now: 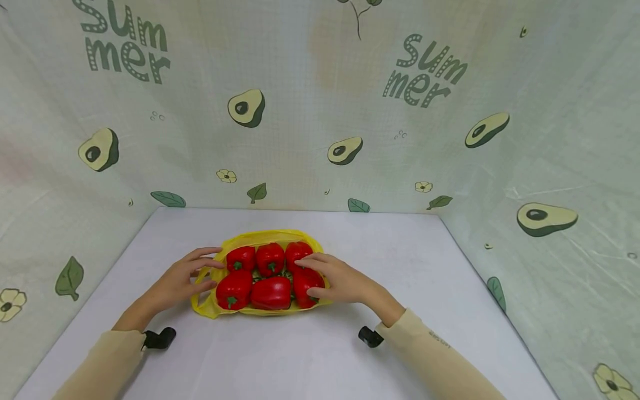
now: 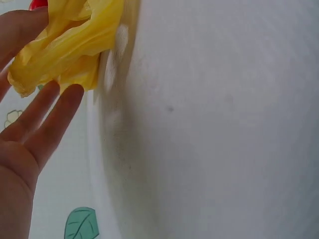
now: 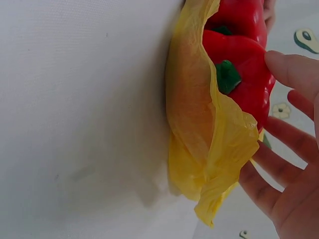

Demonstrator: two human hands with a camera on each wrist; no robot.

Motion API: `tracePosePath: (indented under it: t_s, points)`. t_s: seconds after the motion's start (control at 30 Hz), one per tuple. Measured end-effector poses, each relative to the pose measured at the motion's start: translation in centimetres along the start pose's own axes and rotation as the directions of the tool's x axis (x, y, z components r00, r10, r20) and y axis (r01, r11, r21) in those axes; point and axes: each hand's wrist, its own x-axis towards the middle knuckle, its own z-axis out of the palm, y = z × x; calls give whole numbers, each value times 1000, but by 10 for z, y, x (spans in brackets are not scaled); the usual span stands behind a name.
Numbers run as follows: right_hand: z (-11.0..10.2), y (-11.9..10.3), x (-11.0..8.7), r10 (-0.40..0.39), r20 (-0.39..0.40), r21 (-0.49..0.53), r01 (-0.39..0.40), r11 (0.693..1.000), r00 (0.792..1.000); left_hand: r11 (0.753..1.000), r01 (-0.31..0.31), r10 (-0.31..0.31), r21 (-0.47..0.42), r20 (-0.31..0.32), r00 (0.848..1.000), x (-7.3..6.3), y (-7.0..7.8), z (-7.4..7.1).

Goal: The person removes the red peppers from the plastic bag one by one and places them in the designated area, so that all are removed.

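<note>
A yellow plastic bag (image 1: 207, 309) lies opened out on the table, with several red bell peppers (image 1: 271, 293) in two rows inside. At the bag's left edge is my left hand (image 1: 182, 280), its fingers spread and loosely bent; in the left wrist view, fingertips reach the crumpled yellow plastic (image 2: 70, 55). Over the right end lies my right hand (image 1: 340, 280), thumb by the lower right pepper (image 1: 302, 289) and fingers across the upper right pepper (image 1: 296, 253). The right wrist view shows the thumb on a red pepper (image 3: 244, 55) with a green stem, the other fingers extended behind the bag.
A white table (image 1: 390, 244) carries the bag near its middle. Behind and at both sides hangs a pale curtain (image 1: 295, 183) printed with avocados and leaves. A black wrist camera (image 1: 160, 338) is strapped at the left sleeve, another black camera (image 1: 370, 336) at the right.
</note>
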Motion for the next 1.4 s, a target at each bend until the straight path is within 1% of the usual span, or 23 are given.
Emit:
tracePosePath:
  t_s: [0.13,0.3,0.43,0.67,0.93,1.1,1.2,1.4]
  points:
    - [1,1,1,-2,14,-15,2,1000,1000,999,6,-6,-44,9,1000,0,-1,-1]
    - [1,1,3,-18,21,-18,18,1000,1000,998,-7,7,-62,2,1000,0,2,0]
    - [1,1,2,-24,20,-23,24,999,1000,997,-14,15,-71,6,1000,3,4,1]
    - [2,5,-1,-20,21,-48,21,999,1000,999,-11,11,-50,8,1000,5,8,0]
    - [6,9,-1,-14,39,-68,17,998,999,999,-41,41,14,-13,999,5,7,2]
    - [7,10,1,-24,31,-74,27,997,999,999,-41,41,9,-6,999,4,7,3]
    - [7,11,1,-18,35,-75,20,997,999,1000,-27,27,-3,7,1000,4,7,2]
    - [7,12,1,-6,54,-61,9,998,999,998,-23,24,-58,21,999,4,8,2]
